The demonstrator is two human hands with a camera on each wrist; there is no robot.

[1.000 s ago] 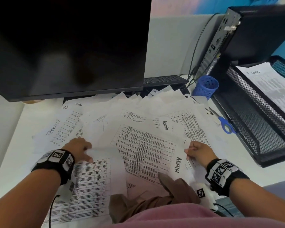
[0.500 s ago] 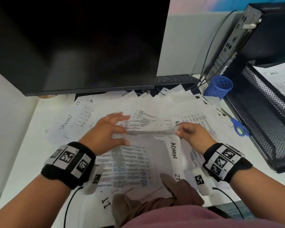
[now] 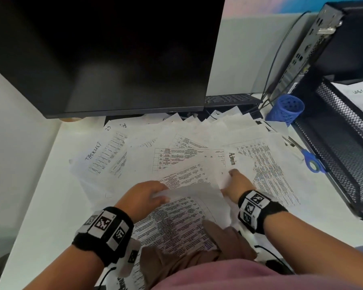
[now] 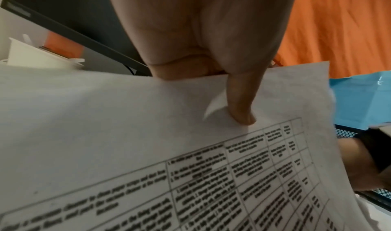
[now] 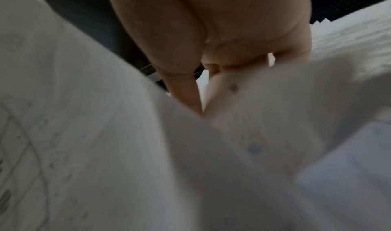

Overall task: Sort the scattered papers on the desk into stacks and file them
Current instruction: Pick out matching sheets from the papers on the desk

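Many printed sheets lie fanned over the white desk, some marked "Admin" and "Tasklist". My left hand pinches the top left edge of a table-printed sheet lifted toward me; in the left wrist view its thumb presses on that sheet. My right hand pinches the right edge of the same held paper, beside the "Admin" page. The right wrist view is blurred, with fingers closed on white paper.
A black monitor overhangs the back of the desk. A keyboard lies behind the papers. A blue pen cup, blue-handled scissors and a black mesh tray holding paper stand at the right, below a computer case.
The held sheet came down and toward me with both hands. My left hand went from spread fingers to a pinch on its edge. The head view shifted slightly.
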